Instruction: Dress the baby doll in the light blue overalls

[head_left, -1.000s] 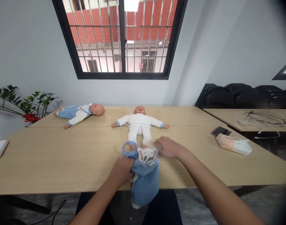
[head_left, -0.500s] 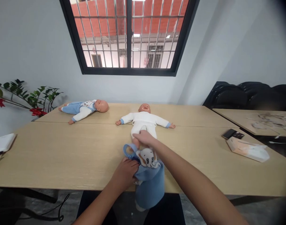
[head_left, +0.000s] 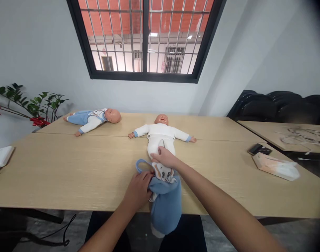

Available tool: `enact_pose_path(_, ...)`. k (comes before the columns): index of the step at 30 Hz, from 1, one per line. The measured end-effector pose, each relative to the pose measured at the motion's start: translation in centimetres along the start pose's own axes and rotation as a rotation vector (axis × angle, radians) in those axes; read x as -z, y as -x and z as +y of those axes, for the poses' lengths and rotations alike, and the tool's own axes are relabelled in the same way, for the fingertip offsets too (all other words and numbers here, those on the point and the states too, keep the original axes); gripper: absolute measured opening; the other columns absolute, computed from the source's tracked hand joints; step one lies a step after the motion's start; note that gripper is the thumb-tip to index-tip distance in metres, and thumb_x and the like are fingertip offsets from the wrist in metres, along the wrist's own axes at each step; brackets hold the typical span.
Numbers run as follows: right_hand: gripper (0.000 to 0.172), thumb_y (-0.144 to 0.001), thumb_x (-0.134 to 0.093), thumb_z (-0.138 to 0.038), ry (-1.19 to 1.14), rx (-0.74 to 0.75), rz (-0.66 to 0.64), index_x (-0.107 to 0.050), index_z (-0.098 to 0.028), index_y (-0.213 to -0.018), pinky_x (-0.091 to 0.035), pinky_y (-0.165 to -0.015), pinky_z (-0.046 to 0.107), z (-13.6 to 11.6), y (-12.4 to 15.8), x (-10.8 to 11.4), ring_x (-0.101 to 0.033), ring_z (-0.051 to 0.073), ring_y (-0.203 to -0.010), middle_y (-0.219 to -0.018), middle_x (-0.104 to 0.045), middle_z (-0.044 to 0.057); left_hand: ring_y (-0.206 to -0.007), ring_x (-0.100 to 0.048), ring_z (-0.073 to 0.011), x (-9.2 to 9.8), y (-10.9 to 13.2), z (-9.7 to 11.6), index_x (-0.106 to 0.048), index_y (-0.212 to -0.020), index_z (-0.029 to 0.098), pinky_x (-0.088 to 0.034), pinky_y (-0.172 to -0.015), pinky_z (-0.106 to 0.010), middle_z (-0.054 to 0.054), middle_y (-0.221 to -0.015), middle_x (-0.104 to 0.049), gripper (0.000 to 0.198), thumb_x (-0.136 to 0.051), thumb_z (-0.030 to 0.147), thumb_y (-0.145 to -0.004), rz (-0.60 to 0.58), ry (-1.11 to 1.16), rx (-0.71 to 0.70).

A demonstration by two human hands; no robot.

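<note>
A baby doll [head_left: 160, 130] in a white top and white bottoms lies on its back, its arms spread and its head toward the wall. My right hand [head_left: 165, 156] is closed on its lower leg, by the white trouser end. Closer to me, blue doll overalls [head_left: 166, 206] with an elephant face and a looped strap hang partly over the table's front edge. My left hand [head_left: 139, 186] grips their upper left side with bent fingers. The doll's foot is mostly hidden behind the overalls and my hand.
Another doll [head_left: 90, 118] in blue and white lies at the back left of the table [head_left: 97, 168]. At the right are a tissue pack [head_left: 277, 166] and a dark phone-like item [head_left: 259, 149]. A white device [head_left: 1, 157] sits at the left edge, near a plant [head_left: 39, 108].
The overalls' strap and elephant face have shifted slightly, with the bib now up against the doll's foot. My left hand has moved a little up and left; my right hand stays at the leg.
</note>
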State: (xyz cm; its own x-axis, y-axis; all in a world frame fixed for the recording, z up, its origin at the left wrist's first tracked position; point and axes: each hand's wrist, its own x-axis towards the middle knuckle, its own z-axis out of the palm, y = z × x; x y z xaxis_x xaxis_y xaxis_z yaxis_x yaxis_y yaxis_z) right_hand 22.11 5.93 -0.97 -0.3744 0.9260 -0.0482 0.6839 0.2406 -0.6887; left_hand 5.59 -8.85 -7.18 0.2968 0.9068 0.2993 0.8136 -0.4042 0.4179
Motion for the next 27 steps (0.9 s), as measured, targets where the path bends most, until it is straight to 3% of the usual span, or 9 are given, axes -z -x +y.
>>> enact_pose_path(6, 0.038, -0.090, -0.063, -0.054, -0.177, -0.065, -0.038, -0.046, -0.021, -0.086, -0.034, -0.062, 0.026, -1.0, 1.2, 0.7, -0.043, 0.012, -0.066, -0.075, -0.047, -0.005, -0.122, -0.060, -0.0294, -0.2, 0.0, -0.5, -0.056, -0.127, 0.019, -0.044, -0.107, -0.049, -0.012, -0.136, -0.064, 0.053, -0.057, 0.004, -0.075, 0.029, 0.058, 0.018)
enact_pose_path(10, 0.035, -0.090, -0.066, -0.050, -0.157, -0.090, 0.003, -0.050, -0.020, -0.083, -0.035, -0.064, 0.027, -1.5, 1.7, 0.3, -0.046, 0.014, -0.069, -0.076, -0.052, -0.003, -0.113, -0.061, -0.0281, -0.2, -0.1, -0.6, -0.057, -0.114, 0.019, -0.047, -0.099, -0.046, -0.010, -0.121, -0.066, 0.039, -0.056, 0.005, -0.078, 0.079, 0.118, 0.064)
enact_pose_path(14, 0.031, -0.091, -0.067, -0.048, -0.265, -0.165, -0.056, -0.059, -0.019, -0.082, -0.041, -0.066, 0.029, -2.1, 2.5, -0.6, -0.056, 0.018, -0.072, -0.077, -0.063, 0.002, -0.105, -0.058, -0.0253, -0.3, -0.6, -0.9, -0.052, -0.104, 0.020, -0.048, -0.094, -0.042, -0.009, -0.108, -0.061, 0.027, -0.051, 0.006, -0.081, 0.235, 0.188, 0.102)
enact_pose_path(17, 0.029, -0.091, -0.067, -0.047, -0.390, -0.250, -0.093, -0.064, -0.018, -0.087, -0.046, -0.067, 0.029, -2.8, 2.7, -1.0, -0.062, 0.020, -0.075, -0.082, -0.069, 0.006, -0.111, -0.053, -0.0278, -0.3, -1.0, -0.9, -0.049, -0.106, 0.021, -0.044, -0.100, -0.046, -0.010, -0.113, -0.057, 0.025, -0.054, 0.011, -0.083, 0.388, 0.104, 0.099)
enact_pose_path(21, 0.038, -0.092, -0.067, -0.051, -0.469, -0.358, -0.127, -0.065, -0.013, -0.092, -0.049, -0.062, 0.030, -3.5, 2.5, -0.7, -0.065, 0.022, -0.072, -0.079, -0.070, 0.010, -0.112, -0.049, -0.0306, 0.6, -1.2, -0.9, -0.044, -0.100, 0.021, -0.043, -0.100, -0.048, -0.013, -0.112, -0.052, 0.027, -0.060, 0.017, -0.078, 0.631, 0.008, 0.228)
enact_pose_path(23, 0.040, -0.093, -0.065, -0.052, -0.502, -0.376, -0.131, -0.065, -0.012, -0.096, -0.050, -0.061, 0.030, -3.6, 2.5, -0.6, -0.066, 0.022, -0.073, -0.082, -0.071, 0.011, -0.094, -0.051, -0.0253, 1.4, -1.2, -1.1, -0.040, -0.089, 0.024, -0.046, -0.086, -0.039, -0.006, -0.096, -0.051, 0.025, -0.058, 0.015, -0.075, 0.621, 0.071, 0.340)
enact_pose_path(27, 0.036, -0.094, -0.065, -0.049, -0.602, -0.366, -0.139, -0.066, -0.013, -0.099, -0.054, -0.064, 0.033, -3.6, 2.8, -0.8, -0.068, 0.024, -0.076, -0.088, -0.072, 0.012, -0.064, -0.039, -0.0150, 1.9, -1.1, -1.9, -0.035, -0.071, 0.024, -0.032, -0.062, -0.026, 0.005, -0.066, -0.041, 0.023, -0.057, 0.015, -0.071, 0.454, 0.380, 0.532)
